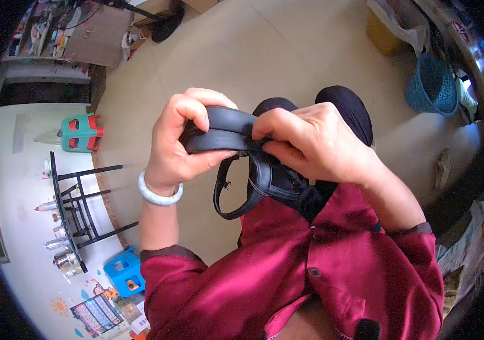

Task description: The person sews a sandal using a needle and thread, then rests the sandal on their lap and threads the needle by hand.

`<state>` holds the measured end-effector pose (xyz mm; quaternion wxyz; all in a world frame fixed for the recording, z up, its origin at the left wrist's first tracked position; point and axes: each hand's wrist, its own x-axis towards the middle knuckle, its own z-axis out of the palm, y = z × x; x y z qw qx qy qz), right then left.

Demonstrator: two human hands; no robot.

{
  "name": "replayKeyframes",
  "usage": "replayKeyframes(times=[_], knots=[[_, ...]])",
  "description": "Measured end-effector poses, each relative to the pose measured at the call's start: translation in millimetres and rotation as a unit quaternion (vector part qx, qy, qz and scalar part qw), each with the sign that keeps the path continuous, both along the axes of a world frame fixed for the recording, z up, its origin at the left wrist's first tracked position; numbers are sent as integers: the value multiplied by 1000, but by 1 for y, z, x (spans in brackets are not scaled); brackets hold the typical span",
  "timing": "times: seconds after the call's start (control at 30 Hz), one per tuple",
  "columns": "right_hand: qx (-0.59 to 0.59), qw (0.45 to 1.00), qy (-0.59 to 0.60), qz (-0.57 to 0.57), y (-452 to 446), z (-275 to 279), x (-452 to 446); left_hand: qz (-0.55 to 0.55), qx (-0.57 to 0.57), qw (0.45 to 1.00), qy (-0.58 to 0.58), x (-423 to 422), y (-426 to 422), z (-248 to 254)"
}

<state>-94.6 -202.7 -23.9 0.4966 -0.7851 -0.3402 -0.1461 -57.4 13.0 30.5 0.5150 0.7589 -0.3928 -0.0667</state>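
Two black curved padded pieces (222, 129), lying one against the other, are held up above the lap. My left hand (182, 139) grips their left end, fingers over the top and thumb along the lower edge. At their right end, my right hand (310, 139) pinches something dark between thumb and forefinger; its exact shape is hidden by the fingers. A black strap loop (233, 214) with a small buckle hangs below, joined to further black straps that rest near the knees. A pale bracelet (161, 197) circles my left wrist.
On the left stand a black table (63, 209) with bottles, a green and red stool (80, 133) and a blue stool (124, 273). A blue basket (432, 85) and a yellow bin (383, 34) are at the upper right. Shelves fill the upper left.
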Motion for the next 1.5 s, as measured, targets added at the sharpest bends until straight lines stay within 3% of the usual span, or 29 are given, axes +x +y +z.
replayKeyframes(times=[0.07, 0.13, 0.2, 0.3, 0.4, 0.47, 0.57, 0.67, 0.8, 0.97, 1.07, 1.2, 1.23, 1.27, 1.3, 1.33, 1.4, 1.43, 1.5], knots=[[16, 999, 38, 32, -4, 2, 0, -7, 3, 1000, 12, 2, -1, -2], [-42, 988, 130, 70, -9, 7, 0, -14, 7, 1000, 24, 1, -1, -3], [-51, 988, 127, 73, -10, 2, 1, -18, 20, 999, 47, 1, 0, -6], [18, 957, 221, 187, -14, -2, 5, -36, 33, 996, 74, -1, -1, -10], [20, 938, 308, 161, -16, -2, 3, -48, 55, 995, 73, -1, 0, -10], [69, 965, 250, 22, -5, -16, -1, 0, 24, 995, 92, 3, 2, -14], [68, 987, 74, -129, 13, -37, -5, 17, 25, 992, 119, 5, 2, -21], [-2, 982, 0, -188, 20, -53, -5, 21, 37, 989, 141, 5, 1, -28], [-50, 970, -6, -236, 23, -63, -3, 68, 79, 982, 159, 3, 0, -36], [-28, 965, 23, -258, 22, -66, -11, 90, 41, 977, 191, -2, -3, -42], [8, 966, -22, -259, 19, -69, -15, 89, 35, 978, 187, -5, -4, -45], [32, 980, -2, -199, 9, -66, -20, 67, 32, 986, 150, -9, -4, -44], [96, 983, 104, -115, 5, -60, -23, 61, 32, 987, 145, -9, -3, -44], [157, 965, 208, -28, -1, -54, -24, 64, 31, 987, 146, -9, -3, -43], [189, 916, 348, 66, -8, -52, -24, 49, 33, 988, 142, -9, -3, -42], [252, 867, 407, 137, -10, -54, -22, 33, 35, 989, 138, -9, -3, -40], [203, 854, 423, 226, -18, -57, -16, 21, 42, 991, 127, -8, -4, -39], [202, 805, 502, 243, -23, -49, -15, 7, 48, 992, 115, -8, -4, -39], [219, 785, 520, 256, -26, -49, -14, 8, 40, 991, 129, -9, -5, -38]])
